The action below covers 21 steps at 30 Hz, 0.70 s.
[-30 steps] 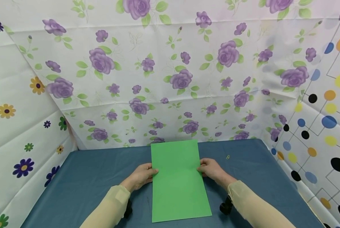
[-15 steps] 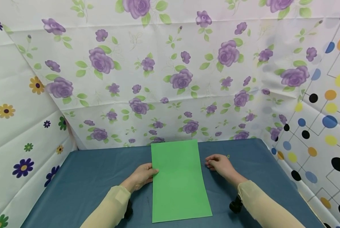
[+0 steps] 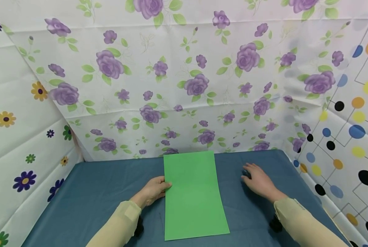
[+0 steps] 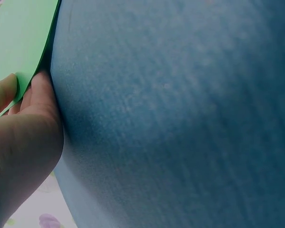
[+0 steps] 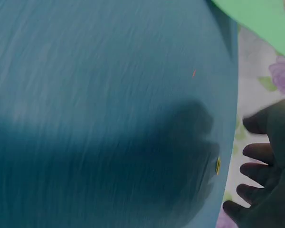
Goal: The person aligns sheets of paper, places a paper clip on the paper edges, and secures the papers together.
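Note:
A green sheet of paper point(image 3: 193, 195) stretches lengthwise toward the back of the blue-covered table. My left hand point(image 3: 153, 190) pinches its left edge, thumb on top and fingers beneath, as the left wrist view also shows along the paper edge point(image 4: 26, 47). To the right of the sheet, my right hand point(image 3: 259, 180) hovers over the cloth with fingers spread, holding nothing. Below those fingers a small yellow paper clip point(image 5: 218, 165) lies on the cloth in the right wrist view; in the head view the hand hides it.
The blue cloth point(image 3: 110, 199) covers the table. Behind it hangs a white sheet with purple flowers point(image 3: 171, 89). Patterned side sheets close off the left point(image 3: 5, 151) and the right point(image 3: 341, 137). A tiny orange mark point(image 5: 194, 73) shows on the cloth.
My right hand has let go of the paper's right edge and moved right, over the paper clip, its fingers spreading. My left hand and the paper stay in place.

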{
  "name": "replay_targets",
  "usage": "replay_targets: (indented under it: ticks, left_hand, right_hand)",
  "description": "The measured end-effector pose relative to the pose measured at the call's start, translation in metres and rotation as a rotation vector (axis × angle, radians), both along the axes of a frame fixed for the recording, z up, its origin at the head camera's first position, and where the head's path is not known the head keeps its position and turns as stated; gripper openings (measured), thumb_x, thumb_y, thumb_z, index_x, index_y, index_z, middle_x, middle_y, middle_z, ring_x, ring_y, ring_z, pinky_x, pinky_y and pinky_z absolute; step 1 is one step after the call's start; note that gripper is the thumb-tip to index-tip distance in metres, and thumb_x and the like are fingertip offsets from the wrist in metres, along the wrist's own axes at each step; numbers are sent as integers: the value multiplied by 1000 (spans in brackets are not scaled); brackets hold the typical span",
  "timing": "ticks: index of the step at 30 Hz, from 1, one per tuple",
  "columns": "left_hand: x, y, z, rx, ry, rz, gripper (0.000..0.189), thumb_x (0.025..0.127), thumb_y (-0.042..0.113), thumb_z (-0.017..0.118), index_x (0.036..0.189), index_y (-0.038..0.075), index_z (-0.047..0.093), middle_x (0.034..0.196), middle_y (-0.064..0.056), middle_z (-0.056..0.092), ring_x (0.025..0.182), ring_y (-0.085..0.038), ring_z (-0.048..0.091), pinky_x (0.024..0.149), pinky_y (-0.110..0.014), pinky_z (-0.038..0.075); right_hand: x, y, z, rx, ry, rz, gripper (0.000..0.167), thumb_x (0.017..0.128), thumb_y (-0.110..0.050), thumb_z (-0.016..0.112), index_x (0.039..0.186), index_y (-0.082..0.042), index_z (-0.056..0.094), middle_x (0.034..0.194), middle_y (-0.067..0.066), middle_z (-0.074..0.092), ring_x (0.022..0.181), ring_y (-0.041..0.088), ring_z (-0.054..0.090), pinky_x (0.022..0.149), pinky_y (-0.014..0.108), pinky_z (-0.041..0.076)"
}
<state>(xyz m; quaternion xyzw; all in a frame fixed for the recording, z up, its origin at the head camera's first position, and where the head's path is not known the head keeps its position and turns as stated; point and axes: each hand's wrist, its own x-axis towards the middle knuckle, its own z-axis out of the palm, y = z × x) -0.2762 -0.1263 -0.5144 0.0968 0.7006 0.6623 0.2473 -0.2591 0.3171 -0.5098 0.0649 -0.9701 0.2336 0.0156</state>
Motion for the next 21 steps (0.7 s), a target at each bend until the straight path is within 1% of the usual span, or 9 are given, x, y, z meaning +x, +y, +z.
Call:
replay_targets:
  ticks: [2,3,6,9,13,21]
  left_hand:
    - [0,0,-1,-1,1,1,39,110,11,50,144,-8,48,130,-16,64,116,-29,65,98,-43,55]
    - [0,0,-1,-3,2,2,39,110,11,50,144,-8,48,130,-16,64,116,-29,65,98,-43,55]
    - [0,0,-1,-7,3,7,40,109,12,51,144,-8,49,130,-16,64,115,-28,65,97,-42,55]
    - [-1,0,-2,-10,-2,16,40,109,12,52,144,-7,49,130,-15,64,115,-27,65,97,-42,55]
    - [-2,-1,-3,-9,-7,21,40,109,12,52,144,-7,49,131,-15,64,115,-27,65,97,-42,55]
    - [-2,-1,-4,-3,-7,17,40,109,12,52,144,-6,49,132,-16,63,115,-28,65,96,-42,55]
  right_hand:
    - [3,8,-1,67,12,38,66,104,-37,62,151,6,44,159,31,31,146,53,24,111,73,26]
    - [4,11,-2,95,14,48,73,103,-43,61,153,6,41,160,31,29,147,54,21,112,73,23]
    - [7,22,-6,157,14,72,86,101,-60,55,156,4,36,162,30,26,148,53,20,114,73,18]
    - [9,30,-12,194,3,87,91,100,-67,48,158,2,33,163,28,24,149,51,19,116,72,14]
    - [11,38,-17,202,-8,117,89,102,-67,44,159,0,32,164,25,24,150,49,17,118,69,10]
    - [8,46,-26,228,16,180,74,109,-52,43,160,-1,29,165,23,23,151,47,18,119,66,11]
